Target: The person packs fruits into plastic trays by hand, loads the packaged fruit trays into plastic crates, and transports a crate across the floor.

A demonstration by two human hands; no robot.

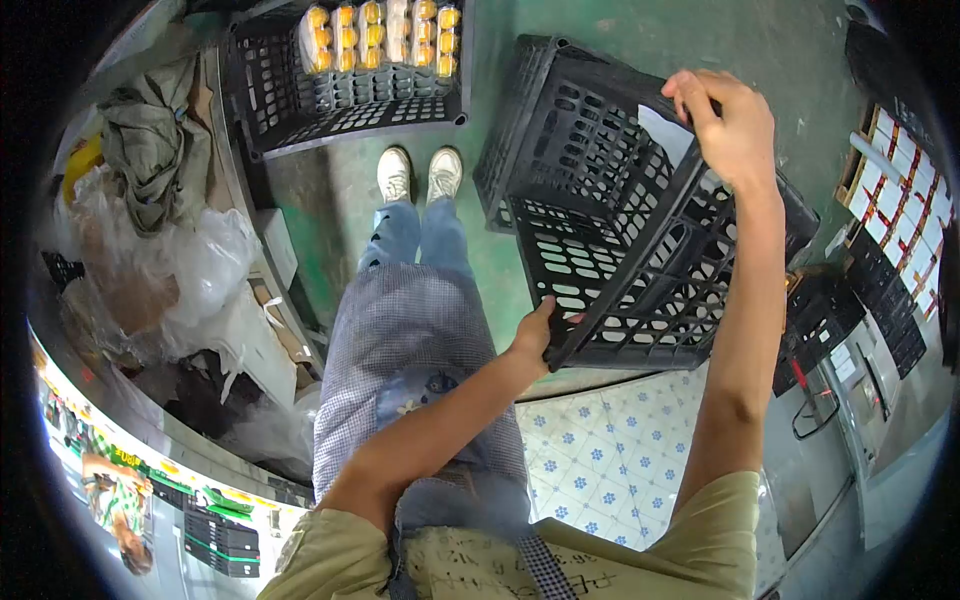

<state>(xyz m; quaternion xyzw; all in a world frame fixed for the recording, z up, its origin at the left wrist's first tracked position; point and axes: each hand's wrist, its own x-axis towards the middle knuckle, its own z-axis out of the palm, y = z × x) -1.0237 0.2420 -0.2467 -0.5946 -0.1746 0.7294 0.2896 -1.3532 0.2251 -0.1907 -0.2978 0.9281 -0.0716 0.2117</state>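
Observation:
A black slatted plastic crate (590, 215) is tilted in front of me, with a white paper label (665, 135) near its upper right edge. My right hand (732, 128) is closed around the top of its far right rim. Lower down, my left hand (540, 332) grips the crate's near left corner, thumb on the inside. The crate's inside holds no goods that I can see. Another black crate edge (490, 185) shows beneath or behind it; I cannot tell how the two are stacked.
Another black crate (262, 105) holds packs of round orange items (380, 40) beyond my shoes (420, 175). Plastic bags (190, 260) and a dark cloth (155, 150) lie at left. White boxes with red markings (900, 190) stand at right. A person (120, 510) appears lower left.

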